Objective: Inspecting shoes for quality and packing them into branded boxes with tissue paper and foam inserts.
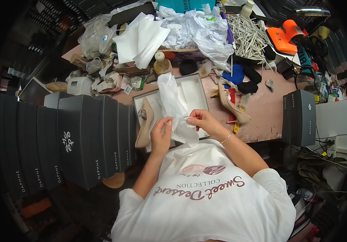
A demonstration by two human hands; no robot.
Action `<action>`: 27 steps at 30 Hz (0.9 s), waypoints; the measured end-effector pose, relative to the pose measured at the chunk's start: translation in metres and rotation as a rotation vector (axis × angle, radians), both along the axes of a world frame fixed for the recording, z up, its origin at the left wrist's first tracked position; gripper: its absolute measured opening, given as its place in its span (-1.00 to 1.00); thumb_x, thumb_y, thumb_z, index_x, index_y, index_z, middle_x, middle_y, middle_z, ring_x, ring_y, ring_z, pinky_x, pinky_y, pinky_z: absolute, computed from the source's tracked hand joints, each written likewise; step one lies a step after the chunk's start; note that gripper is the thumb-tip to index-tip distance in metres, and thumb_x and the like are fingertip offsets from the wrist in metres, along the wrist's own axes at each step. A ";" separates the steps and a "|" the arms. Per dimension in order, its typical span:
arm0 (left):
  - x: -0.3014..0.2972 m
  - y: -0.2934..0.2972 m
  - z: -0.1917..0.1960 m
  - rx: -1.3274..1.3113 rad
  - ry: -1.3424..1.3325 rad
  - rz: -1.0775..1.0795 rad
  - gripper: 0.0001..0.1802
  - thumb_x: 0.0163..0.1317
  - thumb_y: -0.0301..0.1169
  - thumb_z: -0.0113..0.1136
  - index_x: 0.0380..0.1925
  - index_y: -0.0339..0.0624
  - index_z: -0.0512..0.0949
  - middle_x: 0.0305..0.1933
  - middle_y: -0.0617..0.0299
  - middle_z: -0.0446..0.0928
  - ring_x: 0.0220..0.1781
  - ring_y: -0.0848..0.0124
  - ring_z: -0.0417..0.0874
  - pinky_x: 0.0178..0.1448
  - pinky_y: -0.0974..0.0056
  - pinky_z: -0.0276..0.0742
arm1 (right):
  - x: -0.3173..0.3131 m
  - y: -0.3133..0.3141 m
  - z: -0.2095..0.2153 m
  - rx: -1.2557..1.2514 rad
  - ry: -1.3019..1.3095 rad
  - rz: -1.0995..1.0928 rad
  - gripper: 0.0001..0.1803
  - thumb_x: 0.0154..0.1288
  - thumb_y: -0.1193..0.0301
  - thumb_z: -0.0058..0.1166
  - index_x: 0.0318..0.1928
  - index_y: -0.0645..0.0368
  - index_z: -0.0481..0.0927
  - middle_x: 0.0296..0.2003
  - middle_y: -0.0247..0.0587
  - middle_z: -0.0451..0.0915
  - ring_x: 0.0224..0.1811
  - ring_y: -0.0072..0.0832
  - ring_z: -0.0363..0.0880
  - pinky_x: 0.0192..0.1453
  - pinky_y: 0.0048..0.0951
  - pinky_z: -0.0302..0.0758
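Both hands hold a sheet of white tissue paper [174, 105] over an open white shoe box [193, 92] on the pink table. My left hand [161, 133] grips the sheet's lower left part. My right hand [200, 120] pinches its right edge. A beige high-heeled shoe [144, 123] lies inside the box along its left side. A second beige heeled shoe [232, 105] lies on the table to the right of the box.
A row of dark grey shoe boxes [80, 141] stands on the left. Another dark box [300, 117] stands at the right table edge. Crumpled white paper and plastic [193, 28], a pile of pale sticks [248, 36], an orange tool [286, 36] and a bottle [162, 64] crowd the far side.
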State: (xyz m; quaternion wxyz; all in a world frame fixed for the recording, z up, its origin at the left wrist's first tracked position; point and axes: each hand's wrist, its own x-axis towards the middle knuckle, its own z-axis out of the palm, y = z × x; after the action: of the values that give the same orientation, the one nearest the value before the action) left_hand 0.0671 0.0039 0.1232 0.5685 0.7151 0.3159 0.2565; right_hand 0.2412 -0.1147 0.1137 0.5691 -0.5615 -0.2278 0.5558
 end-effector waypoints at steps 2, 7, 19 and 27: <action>0.032 -0.010 0.047 0.467 0.047 0.068 -0.78 0.24 -0.47 0.13 -0.15 -0.36 0.55 -0.27 0.09 0.58 -0.21 0.24 0.61 -0.04 0.30 0.47 | 0.002 0.006 0.006 0.024 -0.015 0.023 -0.77 0.30 0.29 0.16 -0.37 0.19 0.51 -0.53 -0.48 0.47 -0.58 -0.72 0.38 -0.50 -0.66 0.34; 0.015 0.012 0.022 0.182 0.198 -0.334 -0.79 0.13 -0.47 0.22 -0.24 -0.35 0.56 -0.36 0.08 0.59 -0.34 0.25 0.60 -0.20 0.29 0.46 | 0.023 -0.011 0.024 0.034 -0.218 0.072 -0.78 0.33 0.31 0.11 -0.21 0.24 0.56 -0.44 -0.42 0.53 -0.45 -0.68 0.44 -0.35 -0.58 0.43; 0.026 0.033 0.017 -0.400 -0.162 0.098 -0.72 0.17 -0.53 0.15 -0.10 -0.40 0.53 -0.24 0.23 0.60 -0.27 0.51 0.56 -0.16 0.42 0.47 | 0.102 -0.131 -0.038 -0.411 -1.317 0.266 -0.46 -0.08 0.30 0.32 -0.03 0.19 0.51 0.14 0.13 0.38 0.16 0.08 0.38 0.21 -0.09 0.36; 0.039 0.021 0.003 0.357 0.079 0.253 -0.69 0.04 -0.43 0.33 -0.24 -0.41 0.56 -0.31 0.14 0.57 -0.28 0.27 0.59 -0.12 0.28 0.48 | 0.105 -0.140 0.018 -0.072 -0.372 0.063 -0.23 0.05 0.31 0.24 0.27 0.30 0.28 0.25 0.10 0.30 0.29 -0.16 0.32 0.31 -0.29 0.31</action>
State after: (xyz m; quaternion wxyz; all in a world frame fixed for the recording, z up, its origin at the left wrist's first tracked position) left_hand 0.1061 0.0247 0.1258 0.3831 0.7686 0.3748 0.3494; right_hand 0.3460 -0.2544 0.1315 0.4790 -0.6671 -0.3267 0.4678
